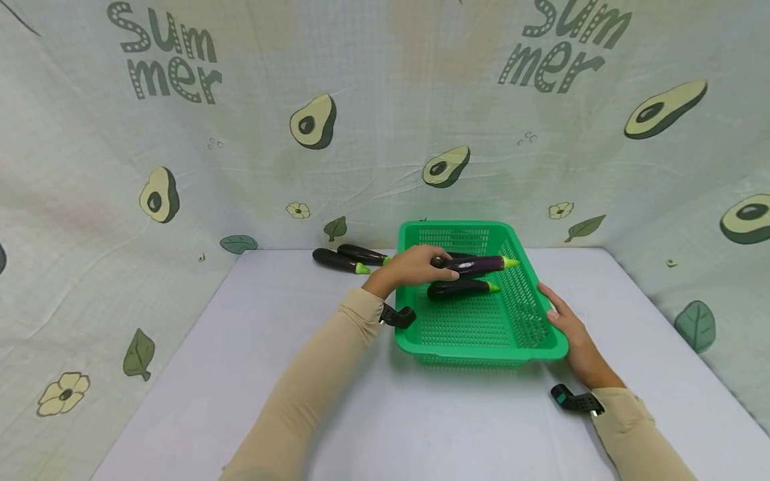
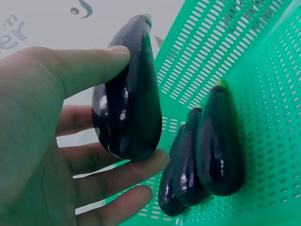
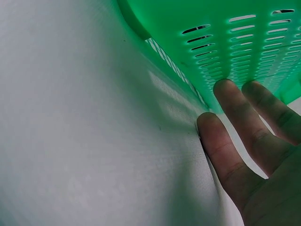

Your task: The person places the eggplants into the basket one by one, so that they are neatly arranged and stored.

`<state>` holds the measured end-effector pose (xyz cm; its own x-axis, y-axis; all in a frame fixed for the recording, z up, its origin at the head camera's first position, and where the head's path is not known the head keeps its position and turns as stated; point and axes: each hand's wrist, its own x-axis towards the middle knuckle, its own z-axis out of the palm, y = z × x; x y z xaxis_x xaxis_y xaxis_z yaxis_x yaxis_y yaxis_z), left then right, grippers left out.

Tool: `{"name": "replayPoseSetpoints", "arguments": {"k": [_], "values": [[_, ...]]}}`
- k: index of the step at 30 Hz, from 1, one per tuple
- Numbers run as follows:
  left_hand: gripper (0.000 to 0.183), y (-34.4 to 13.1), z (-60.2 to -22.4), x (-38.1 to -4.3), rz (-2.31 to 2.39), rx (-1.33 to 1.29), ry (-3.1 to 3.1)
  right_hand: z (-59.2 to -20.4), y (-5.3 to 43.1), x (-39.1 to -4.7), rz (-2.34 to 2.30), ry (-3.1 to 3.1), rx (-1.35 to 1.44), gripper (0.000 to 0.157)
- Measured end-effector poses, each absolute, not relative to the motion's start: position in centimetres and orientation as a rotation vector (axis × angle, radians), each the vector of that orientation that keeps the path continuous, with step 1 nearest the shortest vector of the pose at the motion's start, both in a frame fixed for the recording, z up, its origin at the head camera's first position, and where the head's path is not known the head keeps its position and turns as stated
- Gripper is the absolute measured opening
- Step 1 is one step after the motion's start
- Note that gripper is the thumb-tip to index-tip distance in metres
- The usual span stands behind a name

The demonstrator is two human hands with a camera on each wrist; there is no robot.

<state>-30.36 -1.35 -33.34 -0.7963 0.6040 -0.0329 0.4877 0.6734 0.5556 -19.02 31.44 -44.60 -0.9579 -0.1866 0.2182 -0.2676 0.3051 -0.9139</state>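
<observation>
My left hand (image 1: 418,266) pinches a glossy dark purple eggplant (image 2: 129,99) between thumb and fingers. In the head view this held eggplant (image 1: 484,265) lies above the green basket (image 1: 481,327), its green stem end to the right. Three more eggplants lie side by side in the basket; the nearest eggplant (image 1: 458,289) shows whole, while others are partly hidden behind the held one. At the basket's right side, my right hand (image 1: 574,341) touches the rim and outer wall. Its fingers (image 3: 235,106) stay fairly straight against the slotted wall in the right wrist view.
Two eggplants, a front eggplant (image 1: 337,261) and a rear eggplant (image 1: 363,254), lie on the white table (image 1: 240,374) left of the basket. Behind stands a cloth backdrop (image 1: 373,100) with avocado prints.
</observation>
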Motion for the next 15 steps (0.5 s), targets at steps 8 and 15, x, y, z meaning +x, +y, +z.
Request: {"name": "replayPoseSetpoints", "arguments": {"k": [8, 15], "values": [[0.053, -0.1, -34.3, -30.6, 0.678, 0.844, 2.715, -44.8, 31.4, -19.0, 1.769, -2.471, 0.438, 0.054], [0.052, 0.6, -34.7, -30.8, 0.574, 0.827, 2.732, -44.6, 31.4, -19.1, 1.764, -2.468, 0.438, 0.054]]}}
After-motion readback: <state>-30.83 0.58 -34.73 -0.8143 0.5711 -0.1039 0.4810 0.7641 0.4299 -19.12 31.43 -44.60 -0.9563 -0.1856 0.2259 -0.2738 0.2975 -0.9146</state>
